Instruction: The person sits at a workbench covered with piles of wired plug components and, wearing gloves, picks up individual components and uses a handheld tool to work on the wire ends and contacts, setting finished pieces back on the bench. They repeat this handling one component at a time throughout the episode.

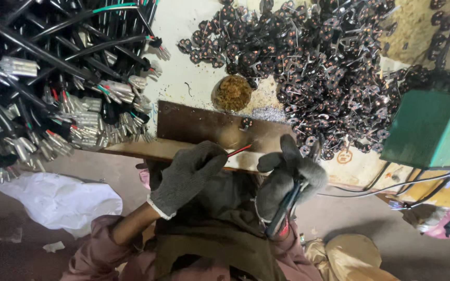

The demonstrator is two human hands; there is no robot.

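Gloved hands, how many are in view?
2. The left hand pinches a red wire at the bench edge; the right hand grips a dark tool beside it.

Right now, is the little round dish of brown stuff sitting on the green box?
No, the round dish sits on the pale table beside the pile of black plug parts, well apart from the green box.

Pale, stained counter [183,57] with a brown metal plate [199,125] along its near edge. Green metal box [425,130] at right. Dusty brown floor [350,218] below, carrying crumpled white sheeting [53,200].
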